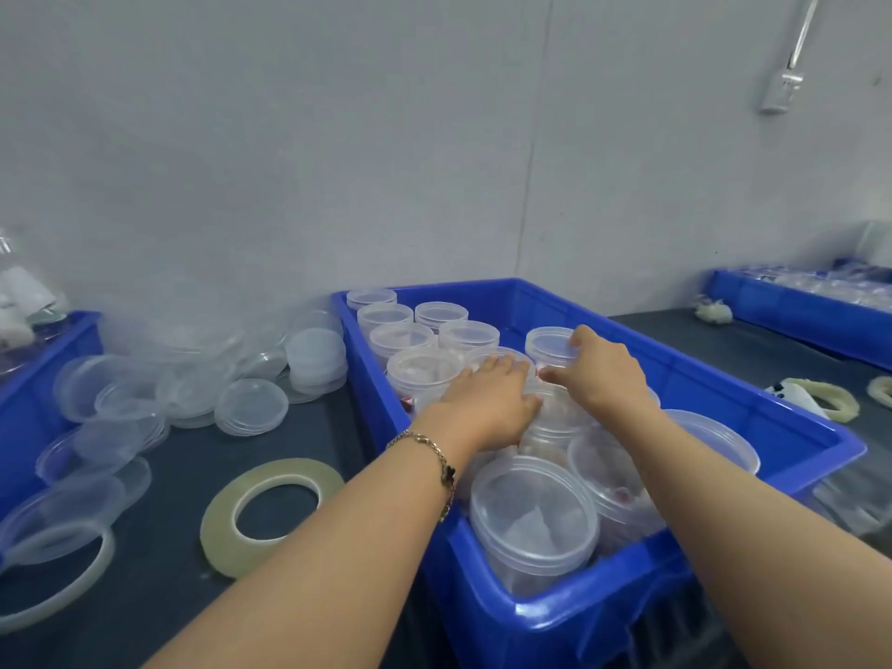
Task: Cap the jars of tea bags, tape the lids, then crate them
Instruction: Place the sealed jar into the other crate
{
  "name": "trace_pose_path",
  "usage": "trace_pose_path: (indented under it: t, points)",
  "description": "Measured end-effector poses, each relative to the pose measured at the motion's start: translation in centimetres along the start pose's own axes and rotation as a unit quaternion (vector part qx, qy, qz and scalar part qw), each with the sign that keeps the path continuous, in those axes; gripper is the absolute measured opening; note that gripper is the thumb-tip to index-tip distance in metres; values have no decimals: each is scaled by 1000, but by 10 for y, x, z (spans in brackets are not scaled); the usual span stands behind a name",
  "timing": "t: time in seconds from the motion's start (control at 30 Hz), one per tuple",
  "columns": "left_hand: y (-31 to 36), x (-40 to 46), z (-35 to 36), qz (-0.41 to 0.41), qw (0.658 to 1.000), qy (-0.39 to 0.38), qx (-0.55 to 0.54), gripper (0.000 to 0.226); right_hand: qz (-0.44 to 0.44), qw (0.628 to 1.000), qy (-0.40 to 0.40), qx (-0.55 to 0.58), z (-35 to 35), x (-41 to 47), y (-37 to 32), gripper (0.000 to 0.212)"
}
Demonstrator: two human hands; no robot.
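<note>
Grey wall (289,137) behind; my left hand (487,398) and right hand (608,374) both grip one clear jar (555,417) in the blue crate (700,379); capped jars (420,369) sit just past it.

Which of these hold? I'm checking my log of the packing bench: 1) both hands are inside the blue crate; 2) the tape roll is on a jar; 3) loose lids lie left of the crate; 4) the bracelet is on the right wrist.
1) True: left hand and right hand are among clear plastic jars in the blue plastic crate.
2) False: the yellowish tape roll lies on the dark table.
3) True: clear round lids.
4) False: the gold bracelet is on the left wrist.
</note>
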State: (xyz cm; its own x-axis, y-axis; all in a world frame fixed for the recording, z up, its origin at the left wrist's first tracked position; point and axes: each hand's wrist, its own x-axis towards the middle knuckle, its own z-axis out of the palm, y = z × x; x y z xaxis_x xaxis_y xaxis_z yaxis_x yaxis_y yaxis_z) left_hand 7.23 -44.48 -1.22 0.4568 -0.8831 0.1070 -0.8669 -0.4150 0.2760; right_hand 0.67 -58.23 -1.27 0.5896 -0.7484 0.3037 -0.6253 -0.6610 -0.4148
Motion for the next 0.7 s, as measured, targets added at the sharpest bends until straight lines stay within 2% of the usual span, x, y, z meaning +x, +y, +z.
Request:
trace_pose_path:
  t: [0.17, 0.3, 0.37, 0.47, 0.57, 0.7]
  points:
    - [-5, 3, 1, 8, 999, 7, 30, 54, 19, 996, -51, -70, 2, 5, 1, 46]
    - [-16, -6, -10, 18, 998, 3, 60, 54, 59, 985, -102, -126, -7, 8, -5, 71]
    - [-28, -14, -19, 12, 997, 11, 75, 54, 6, 988, -92, -120, -8, 2, -22, 69]
    - [-52, -37, -35, 2, 994, 49, 93, 52, -117, 984, -100, -92, 4, -17, -67, 62]
    - [-83, -73, -54, -13, 989, 98, 115, 49, -242, 958, -116, -100, 18, -38, -122, 50]
    - [-141, -138, -87, -99, 973, 86, 188, 50, -349, 925, -136, -59, 37, -68, -197, 54]
